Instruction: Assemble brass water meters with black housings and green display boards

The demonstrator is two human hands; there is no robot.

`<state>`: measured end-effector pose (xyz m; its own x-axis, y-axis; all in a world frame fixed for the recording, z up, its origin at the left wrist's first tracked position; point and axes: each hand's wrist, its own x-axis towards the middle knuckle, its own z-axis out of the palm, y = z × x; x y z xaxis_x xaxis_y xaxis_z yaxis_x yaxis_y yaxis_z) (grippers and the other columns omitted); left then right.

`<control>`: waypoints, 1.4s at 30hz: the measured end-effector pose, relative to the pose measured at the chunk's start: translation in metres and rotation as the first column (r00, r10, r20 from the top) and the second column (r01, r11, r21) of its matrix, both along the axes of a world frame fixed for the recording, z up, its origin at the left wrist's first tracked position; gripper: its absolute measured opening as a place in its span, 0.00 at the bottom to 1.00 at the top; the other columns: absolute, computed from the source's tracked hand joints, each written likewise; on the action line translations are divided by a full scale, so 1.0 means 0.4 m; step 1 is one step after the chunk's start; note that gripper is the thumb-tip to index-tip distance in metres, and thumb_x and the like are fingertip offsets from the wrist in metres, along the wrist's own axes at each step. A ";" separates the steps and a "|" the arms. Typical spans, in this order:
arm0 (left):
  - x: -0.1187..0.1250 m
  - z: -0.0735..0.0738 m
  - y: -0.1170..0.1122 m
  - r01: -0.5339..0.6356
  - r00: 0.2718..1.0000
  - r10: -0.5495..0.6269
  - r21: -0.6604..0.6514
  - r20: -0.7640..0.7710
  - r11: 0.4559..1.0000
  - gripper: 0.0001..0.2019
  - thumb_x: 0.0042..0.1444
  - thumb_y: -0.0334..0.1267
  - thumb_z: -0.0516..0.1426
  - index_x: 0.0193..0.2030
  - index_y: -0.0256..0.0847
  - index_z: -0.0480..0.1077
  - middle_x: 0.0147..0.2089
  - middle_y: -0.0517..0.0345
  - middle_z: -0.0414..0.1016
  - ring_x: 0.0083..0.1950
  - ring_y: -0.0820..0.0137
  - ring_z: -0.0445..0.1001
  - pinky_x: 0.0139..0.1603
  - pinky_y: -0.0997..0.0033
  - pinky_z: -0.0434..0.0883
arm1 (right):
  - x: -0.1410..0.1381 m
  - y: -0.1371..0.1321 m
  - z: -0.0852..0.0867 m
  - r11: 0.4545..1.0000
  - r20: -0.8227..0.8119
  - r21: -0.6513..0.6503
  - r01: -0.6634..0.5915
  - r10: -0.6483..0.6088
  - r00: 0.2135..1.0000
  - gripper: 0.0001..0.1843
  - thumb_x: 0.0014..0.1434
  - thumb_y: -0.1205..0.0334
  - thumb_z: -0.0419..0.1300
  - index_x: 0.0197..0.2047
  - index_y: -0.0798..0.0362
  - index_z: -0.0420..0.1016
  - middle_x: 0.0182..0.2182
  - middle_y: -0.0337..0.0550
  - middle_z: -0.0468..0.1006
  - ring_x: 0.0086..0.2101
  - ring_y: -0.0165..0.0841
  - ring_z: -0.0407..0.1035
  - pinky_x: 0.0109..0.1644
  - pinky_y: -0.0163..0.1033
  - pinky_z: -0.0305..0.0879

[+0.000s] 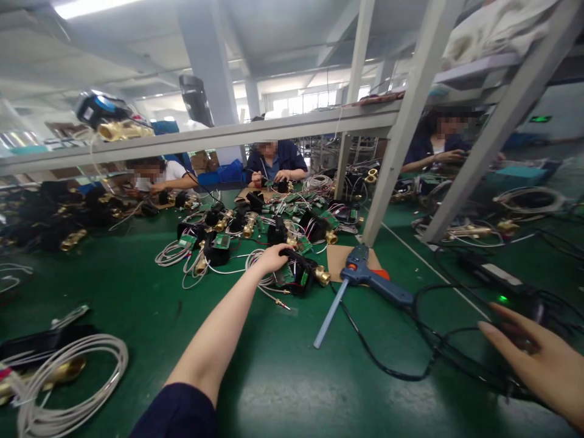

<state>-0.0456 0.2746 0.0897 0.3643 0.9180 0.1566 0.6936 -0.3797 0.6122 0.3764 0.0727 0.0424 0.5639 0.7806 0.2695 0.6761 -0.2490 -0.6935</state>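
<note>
My left hand (272, 258) reaches far forward over the green table and closes on a black housing with a brass fitting and a green circuit board (301, 275). White wires trail from that unit toward me. My right hand (538, 356) hovers low at the right edge, fingers stretched out and apart, above a tangle of black cables (438, 347); it holds nothing. Between the hands lies a blue glue gun (374, 280) with a pale glue stick pointing toward me, resting partly on a brown cardboard piece (340, 258).
Several more black-and-brass units with boards and wires (237, 231) crowd the table's middle. A coiled white cable and brass part (59, 377) lie near left. Metal frame legs (396, 158) rise at right. Three other people (274, 161) work across the table.
</note>
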 end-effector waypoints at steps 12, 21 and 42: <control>-0.110 0.021 -0.192 -0.010 0.999 0.005 -0.171 -0.031 0.985 0.21 0.41 0.25 0.55 0.44 0.41 0.75 0.43 0.54 0.76 0.47 0.60 0.72 0.54 0.62 0.66 | -0.316 0.005 0.061 0.926 -0.347 0.012 -0.377 0.357 0.867 0.27 0.41 0.41 0.63 0.44 0.45 0.77 0.43 0.49 0.79 0.42 0.50 0.75 0.50 0.53 0.71; -0.204 0.005 -0.458 -0.135 0.862 0.398 -0.614 0.315 0.777 0.15 0.41 0.36 0.52 0.37 0.37 0.69 0.29 0.56 0.71 0.27 0.70 0.71 0.30 0.69 0.72 | -0.500 -0.026 0.047 0.673 -0.539 0.004 -0.740 0.625 0.565 0.26 0.50 0.42 0.60 0.44 0.54 0.78 0.43 0.52 0.80 0.43 0.45 0.74 0.50 0.48 0.72; -0.036 -0.033 -0.781 0.491 0.641 0.249 -0.637 0.726 0.594 0.31 0.51 0.48 0.63 0.62 0.51 0.62 0.51 0.48 0.76 0.49 0.62 0.76 0.49 0.63 0.73 | -0.607 0.014 0.102 0.540 -0.728 0.129 -0.832 0.621 0.290 0.23 0.52 0.52 0.61 0.47 0.58 0.75 0.44 0.48 0.78 0.45 0.42 0.71 0.51 0.45 0.66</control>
